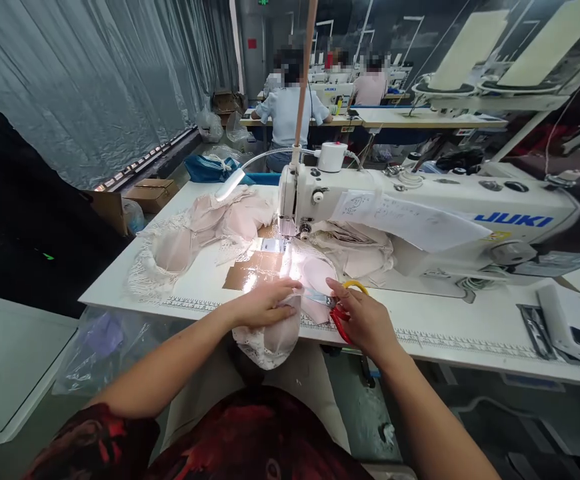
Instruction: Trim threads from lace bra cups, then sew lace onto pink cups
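Observation:
My left hand is closed on a pale pink bra cup piece with white lace trim, which hangs over the table's front edge. In my right hand is a pair of scissors with one red and one yellow handle loop. Their blades point left, toward the fabric beside my left fingertips. Another pale pink cup lies flat under the lamp, just beyond the blades. Above it stands the needle area of a white sewing machine.
A heap of pink lace pieces covers the left of the table, and more folded pieces lie behind the needle. A paper note hangs on the machine arm. At right sits a white device. Co-workers sit farther back.

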A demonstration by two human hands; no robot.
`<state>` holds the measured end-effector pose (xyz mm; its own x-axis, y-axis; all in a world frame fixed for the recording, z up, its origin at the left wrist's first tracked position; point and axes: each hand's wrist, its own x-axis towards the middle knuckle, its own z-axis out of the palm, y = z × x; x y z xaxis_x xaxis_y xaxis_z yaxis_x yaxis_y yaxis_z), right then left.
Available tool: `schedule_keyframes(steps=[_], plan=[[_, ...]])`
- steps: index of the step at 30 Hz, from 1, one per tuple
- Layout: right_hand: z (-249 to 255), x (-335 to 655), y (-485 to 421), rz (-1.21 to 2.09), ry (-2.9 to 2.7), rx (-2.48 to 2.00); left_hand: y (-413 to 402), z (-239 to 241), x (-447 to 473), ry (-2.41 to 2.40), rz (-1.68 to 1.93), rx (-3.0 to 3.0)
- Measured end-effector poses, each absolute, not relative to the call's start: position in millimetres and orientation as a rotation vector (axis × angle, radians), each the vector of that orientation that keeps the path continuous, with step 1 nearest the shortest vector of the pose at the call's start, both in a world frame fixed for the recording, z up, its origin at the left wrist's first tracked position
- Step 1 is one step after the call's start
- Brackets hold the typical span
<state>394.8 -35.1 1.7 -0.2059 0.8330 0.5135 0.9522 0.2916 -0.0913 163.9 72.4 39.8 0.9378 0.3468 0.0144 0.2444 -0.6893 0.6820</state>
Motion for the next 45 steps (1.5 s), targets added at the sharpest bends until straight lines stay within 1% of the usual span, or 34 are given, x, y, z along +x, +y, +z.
schedule_keyframes(steps=[3, 7, 11, 13, 17, 22, 26, 30, 34, 40, 45], plan=[[3.0, 394.1, -30.0, -0.442, -2.052, -1.552, 67.7, 31.3, 167.8, 0.395, 0.274, 2.372], [14.3, 390.8, -29.0, -0.578, -2.046, -1.510, 61.7, 35.1, 162.9, 0.403, 0.343, 2.346], [11.6, 388.4, -33.7, -0.555, -2.188, -1.406, 58.8, 48.2, 149.5, 0.467, 0.483, 2.435], [5.8, 388.3, -36.7, -0.516, -2.255, -1.352, 60.7, 53.4, 147.6, 0.388, 0.513, 2.551], [0.5, 388.4, -40.2, -0.528, -2.283, -1.312, 70.5, 54.4, 159.8, 0.126, 0.422, 2.783], [4.6, 387.5, -43.5, -0.526, -2.332, -1.262, 80.1, 47.5, 177.4, 0.104, 0.204, 2.895], [4.3, 387.4, -46.1, -0.395, -2.346, -1.253, 81.7, 44.2, 181.5, 0.173, 0.077, 2.829], [4.0, 386.0, -49.9, -0.245, -2.350, -1.279, 80.6, 40.6, 180.9, 0.278, 0.111, 2.722], [3.1, 385.9, -57.9, -0.079, -2.279, -1.417, 76.7, 33.4, 182.4, 0.290, 0.196, 2.629], [-0.1, 392.7, -65.0, 0.027, -1.962, -1.731, 69.0, 23.2, 208.5, 0.186, 0.253, 2.569], [10.2, 393.6, -56.3, 0.220, -1.677, -2.021, 68.9, 22.5, 227.1, 0.146, 0.255, 2.597]])
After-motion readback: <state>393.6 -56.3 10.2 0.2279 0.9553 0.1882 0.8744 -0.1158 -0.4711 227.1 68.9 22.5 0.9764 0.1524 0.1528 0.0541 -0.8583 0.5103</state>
